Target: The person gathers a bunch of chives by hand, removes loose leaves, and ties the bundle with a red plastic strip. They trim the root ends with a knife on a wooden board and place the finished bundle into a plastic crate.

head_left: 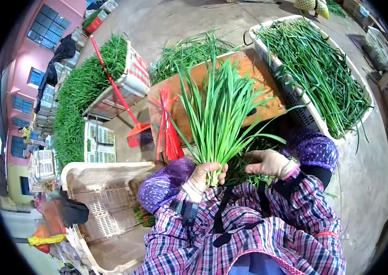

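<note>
My left hand is closed around the pale stem ends of a bunch of garlic chives. The bunch stands upright and its green leaves fan out over the wooden board. To the right of the stems is my right hand, its thumb and fingers apart with nothing visible between them. Loose dark green leaves lie just beyond it, partly hidden in shadow. Red ties or strips hang at the board's left edge, near the bunch.
A white crate heaped with chives stands at the right. Another pile of chives fills the left side by a red-handled dustpan. An open plastic basket sits at my left, with a tied bundle inside.
</note>
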The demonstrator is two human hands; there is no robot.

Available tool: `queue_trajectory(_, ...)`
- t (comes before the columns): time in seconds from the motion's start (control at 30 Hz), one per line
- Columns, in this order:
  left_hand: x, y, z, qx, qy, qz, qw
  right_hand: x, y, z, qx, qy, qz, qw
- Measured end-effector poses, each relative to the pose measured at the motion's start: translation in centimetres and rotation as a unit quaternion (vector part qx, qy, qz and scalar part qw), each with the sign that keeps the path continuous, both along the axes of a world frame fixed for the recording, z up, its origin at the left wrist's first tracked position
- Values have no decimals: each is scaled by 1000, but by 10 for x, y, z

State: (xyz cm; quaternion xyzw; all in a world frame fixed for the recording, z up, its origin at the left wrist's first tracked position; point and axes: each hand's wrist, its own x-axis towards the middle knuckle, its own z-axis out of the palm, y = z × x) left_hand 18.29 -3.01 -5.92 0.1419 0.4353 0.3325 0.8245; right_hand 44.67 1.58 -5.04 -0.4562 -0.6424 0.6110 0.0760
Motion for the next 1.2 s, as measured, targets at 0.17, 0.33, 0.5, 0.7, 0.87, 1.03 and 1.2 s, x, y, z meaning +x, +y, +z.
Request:
queue_trajectory(0.17, -5, -16, 10, 11, -3, -1, 1000, 24, -17, 45, -6, 188, -128, 974)
queue_trajectory(0.33, 15, -31, 34, 40, 102, 12, 994, 0, -8, 89, 413, 174, -112, 887)
queue_trajectory(0.5, 21, -35, 34, 54, 100, -31, 993, -18, 25, 93, 546, 149, -77, 821)
queue_trajectory(0.7, 32, -39, 50, 126, 144, -63, 980, -6, 52, 89, 595, -42, 11, 803)
queue_trajectory(0.87, 34, -41, 55, 93, 135, -64, 984, -6, 54, 98, 585, -106, 77, 801)
queue_trajectory(1.03, 36, -42, 56, 96, 146, -75, 982, -12, 55, 95, 560, -103, 132, 812)
queue_trajectory(1.2, 36, -42, 51, 114, 157, -84, 977, -18, 46, 96, 551, -105, 186, 807)
